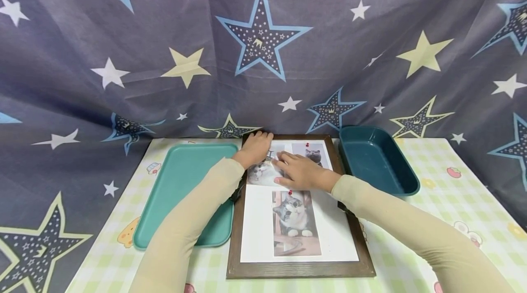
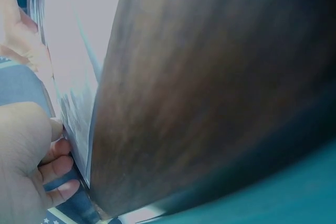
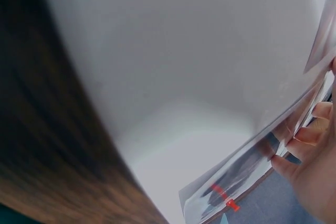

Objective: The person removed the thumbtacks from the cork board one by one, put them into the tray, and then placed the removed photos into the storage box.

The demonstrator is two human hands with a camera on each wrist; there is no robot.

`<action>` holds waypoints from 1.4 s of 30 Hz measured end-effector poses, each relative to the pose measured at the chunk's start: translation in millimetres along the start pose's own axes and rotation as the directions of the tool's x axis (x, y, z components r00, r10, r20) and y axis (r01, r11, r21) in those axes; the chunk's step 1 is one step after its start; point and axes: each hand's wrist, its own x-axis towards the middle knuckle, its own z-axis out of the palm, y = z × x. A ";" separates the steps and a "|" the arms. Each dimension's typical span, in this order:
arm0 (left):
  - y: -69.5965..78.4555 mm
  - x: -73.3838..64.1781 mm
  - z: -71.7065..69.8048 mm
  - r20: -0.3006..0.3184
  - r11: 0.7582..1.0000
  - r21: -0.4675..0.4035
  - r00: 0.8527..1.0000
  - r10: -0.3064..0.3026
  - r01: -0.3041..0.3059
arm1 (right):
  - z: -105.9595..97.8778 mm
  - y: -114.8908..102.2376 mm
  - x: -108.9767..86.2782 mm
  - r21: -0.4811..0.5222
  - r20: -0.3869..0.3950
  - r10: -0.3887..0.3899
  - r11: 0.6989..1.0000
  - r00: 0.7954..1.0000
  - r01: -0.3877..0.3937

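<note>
In the head view a brown-framed white board (image 1: pixel 255 229) lies on the table. My left hand (image 1: pixel 253 150) is at its upper left, fingers reaching over the top edge of the frame; in the left wrist view the thumb tip meets the surface of a cat photo (image 1: pixel 260 175). My right hand (image 1: pixel 303 172) lies across the right part of that photo, fingers extended and touching it. Whether a pin sits under the left thumb is hidden. Red pushpins top a grey cat photo (image 1: pixel 314 153) at the upper right and a tabby cat photo (image 1: pixel 295 224) below.
A flat green tray (image 1: pixel 185 165) lies left of the board, partly under my left sleeve. A deep dark teal bin (image 1: pixel 376 160) stands to the right, against the frame. A green checked cloth (image 1: pixel 436 220) covers the table, and a star-patterned curtain (image 1: pixel 288 87) hangs behind.
</note>
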 end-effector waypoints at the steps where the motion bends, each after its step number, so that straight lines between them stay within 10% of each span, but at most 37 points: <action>1: 0.0 0.3 -0.2 0.003 1.000 -0.002 1.000 -0.002 0.002 | 0.0 0.3 0.2 0.001 0.001 0.001 1.000 1.000 -0.001; 42: 5.7 -3.6 -5.7 0.104 0.991 -0.118 0.993 -0.054 0.066 | 2.2 0.8 1.4 -0.023 0.035 0.009 1.000 0.999 -0.009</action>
